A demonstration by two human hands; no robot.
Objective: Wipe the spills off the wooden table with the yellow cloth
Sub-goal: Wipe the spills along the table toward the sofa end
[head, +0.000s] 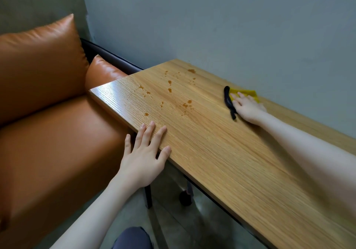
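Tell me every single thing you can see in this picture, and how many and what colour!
wooden table: one, light brown, runs along the wall from the middle to the lower right
spills: many small drops, amber brown, scattered on the table's far end
yellow cloth: one, yellow, on the table near the wall, under the right hand
black strip: one, black, lying on the table beside the cloth; what it is I cannot tell
sofa: one, orange leather, left of the table
wall: one, grey, behind the table
left hand: one, flat on the table's near edge
right hand: one, resting on the cloth
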